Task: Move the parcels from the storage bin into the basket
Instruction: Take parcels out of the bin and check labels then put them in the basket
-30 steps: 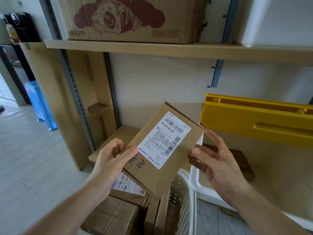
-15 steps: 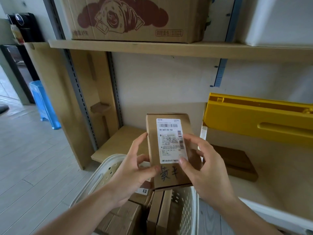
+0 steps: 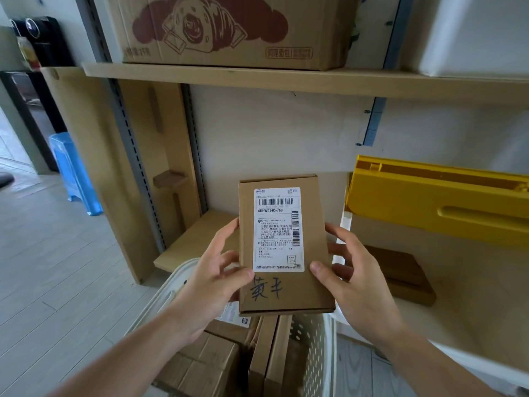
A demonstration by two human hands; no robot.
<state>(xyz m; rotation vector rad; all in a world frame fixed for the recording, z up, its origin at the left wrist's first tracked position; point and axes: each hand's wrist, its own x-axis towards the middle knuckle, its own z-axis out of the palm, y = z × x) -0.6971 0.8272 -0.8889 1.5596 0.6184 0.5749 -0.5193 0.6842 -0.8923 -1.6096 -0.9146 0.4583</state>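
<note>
Both hands pinch one cardboard parcel (image 3: 286, 247), label facing up: left hand (image 3: 213, 285) w/ thumb on its front lower-left edge, fingers curled behind; right hand (image 3: 355, 282) w/ thumb by the label's lower-right corner, fingers round the right edge. Parcel is held upright above the white perforated basket (image 3: 313, 351), which already holds other boxes (image 3: 206, 365). To the right, a white storage bin (image 3: 343, 224) w/ one brown parcel inside (image 3: 406, 276); yellow lid (image 3: 438, 199) behind it.
</note>
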